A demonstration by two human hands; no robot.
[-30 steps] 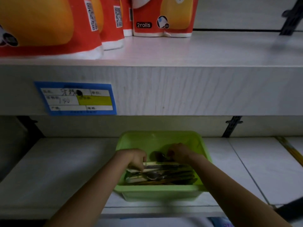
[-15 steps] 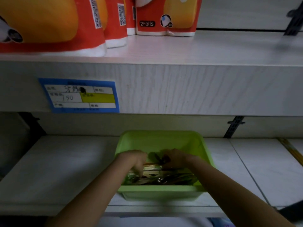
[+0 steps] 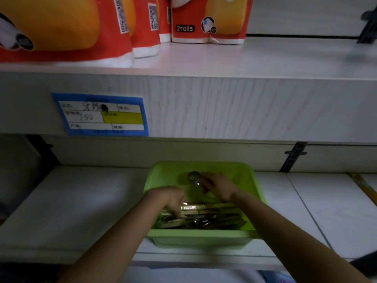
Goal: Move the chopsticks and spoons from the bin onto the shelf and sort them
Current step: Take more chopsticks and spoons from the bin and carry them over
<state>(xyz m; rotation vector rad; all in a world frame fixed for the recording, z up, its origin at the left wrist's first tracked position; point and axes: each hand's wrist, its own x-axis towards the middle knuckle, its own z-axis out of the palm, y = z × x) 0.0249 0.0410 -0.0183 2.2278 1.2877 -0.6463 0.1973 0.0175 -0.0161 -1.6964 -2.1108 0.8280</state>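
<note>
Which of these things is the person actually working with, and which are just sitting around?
In the job: green plastic bin, metal spoon in right hand, packed chopsticks, left hand, white lower shelf.
Lying about: red-and-orange roll packs, blue price label.

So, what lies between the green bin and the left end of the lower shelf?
Nothing: in the head view, the lower shelf is bare white board left of the green bin.

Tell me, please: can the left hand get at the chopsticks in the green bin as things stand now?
Probably yes. The left hand is already down inside the green bin, its fingers on the pile of chopsticks. The bin is open on top, and the right hand, lifting a spoon, is clear of it.
</note>
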